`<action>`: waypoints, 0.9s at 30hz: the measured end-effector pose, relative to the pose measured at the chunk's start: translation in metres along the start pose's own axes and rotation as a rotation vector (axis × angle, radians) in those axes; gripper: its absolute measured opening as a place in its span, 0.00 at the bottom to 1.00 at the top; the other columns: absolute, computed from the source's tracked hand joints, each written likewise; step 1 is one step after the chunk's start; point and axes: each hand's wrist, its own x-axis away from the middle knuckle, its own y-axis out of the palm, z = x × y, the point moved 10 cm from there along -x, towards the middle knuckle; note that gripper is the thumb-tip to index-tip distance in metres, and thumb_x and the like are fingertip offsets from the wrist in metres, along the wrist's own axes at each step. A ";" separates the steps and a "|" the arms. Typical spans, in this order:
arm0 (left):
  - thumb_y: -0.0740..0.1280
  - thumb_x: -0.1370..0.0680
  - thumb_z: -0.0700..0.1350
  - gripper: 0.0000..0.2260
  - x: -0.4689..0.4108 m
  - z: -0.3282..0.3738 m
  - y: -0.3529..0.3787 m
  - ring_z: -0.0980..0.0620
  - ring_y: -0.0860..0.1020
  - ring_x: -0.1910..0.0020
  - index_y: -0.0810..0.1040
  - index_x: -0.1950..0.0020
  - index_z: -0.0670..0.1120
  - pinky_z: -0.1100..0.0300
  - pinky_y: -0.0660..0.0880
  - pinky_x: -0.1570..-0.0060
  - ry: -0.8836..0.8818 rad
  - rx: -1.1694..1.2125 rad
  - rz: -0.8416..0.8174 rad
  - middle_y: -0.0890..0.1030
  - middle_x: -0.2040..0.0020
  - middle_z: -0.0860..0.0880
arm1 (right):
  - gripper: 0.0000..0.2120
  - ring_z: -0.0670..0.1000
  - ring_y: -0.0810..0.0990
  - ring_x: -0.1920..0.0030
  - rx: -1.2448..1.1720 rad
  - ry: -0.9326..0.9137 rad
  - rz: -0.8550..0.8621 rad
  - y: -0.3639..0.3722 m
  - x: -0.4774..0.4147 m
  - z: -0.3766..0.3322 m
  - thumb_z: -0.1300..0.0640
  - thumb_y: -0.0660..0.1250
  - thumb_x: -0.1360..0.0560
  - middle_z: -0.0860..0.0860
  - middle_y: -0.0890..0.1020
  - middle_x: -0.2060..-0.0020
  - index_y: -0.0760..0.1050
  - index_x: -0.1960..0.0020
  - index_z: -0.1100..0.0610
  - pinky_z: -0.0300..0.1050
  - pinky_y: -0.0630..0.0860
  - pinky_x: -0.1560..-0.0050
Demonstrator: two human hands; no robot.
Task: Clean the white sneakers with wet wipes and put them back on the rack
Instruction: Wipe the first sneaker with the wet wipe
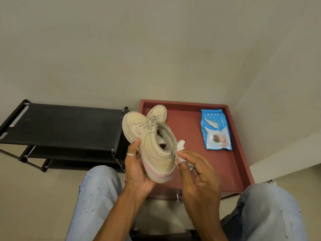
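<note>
Left hand (139, 169) gripped sneaker (152, 145) by sole; right hand (196, 173) pinched wipe (181, 150) at heel. Wipes pack (216, 130) print unreadable.

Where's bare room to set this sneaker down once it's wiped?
The rack top shelf is bare edge to edge. On the red tray, a free strip runs between the second sneaker and the wipes pack. The near-left tray is crowded by the left hand, held sneaker and right hand with the wipe.

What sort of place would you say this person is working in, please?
Probably a home entryway or room corner: a black shoe rack stands against plain walls, beside a low red tray table with a wet-wipe pack on it.
</note>
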 end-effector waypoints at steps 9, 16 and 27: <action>0.72 0.31 0.72 0.45 -0.001 -0.015 -0.010 0.36 0.71 0.27 0.71 0.23 0.45 0.36 0.64 0.25 -0.077 -0.094 0.058 0.71 0.25 0.36 | 0.17 0.38 0.82 0.46 -0.166 0.318 0.006 0.009 0.008 0.017 0.63 0.70 0.24 0.36 0.84 0.50 0.81 0.47 0.40 0.33 0.77 0.45; 0.68 0.24 0.63 0.24 0.012 -0.029 0.020 0.44 0.82 0.37 0.85 0.36 0.48 0.48 0.77 0.34 -0.162 -0.289 -0.115 0.83 0.36 0.42 | 0.13 0.39 0.81 0.46 0.031 0.192 -0.158 0.004 -0.036 0.011 0.62 0.68 0.22 0.37 0.84 0.51 0.83 0.47 0.45 0.39 0.78 0.43; 0.84 0.38 0.59 0.34 0.014 -0.037 0.020 0.47 0.85 0.55 0.84 0.40 0.41 0.51 0.83 0.53 -0.340 -0.060 -0.197 0.85 0.51 0.42 | 0.23 0.53 0.81 0.44 0.625 -0.576 -0.215 0.037 0.039 -0.054 0.61 0.48 0.15 0.53 0.84 0.46 0.83 0.45 0.61 0.45 0.79 0.43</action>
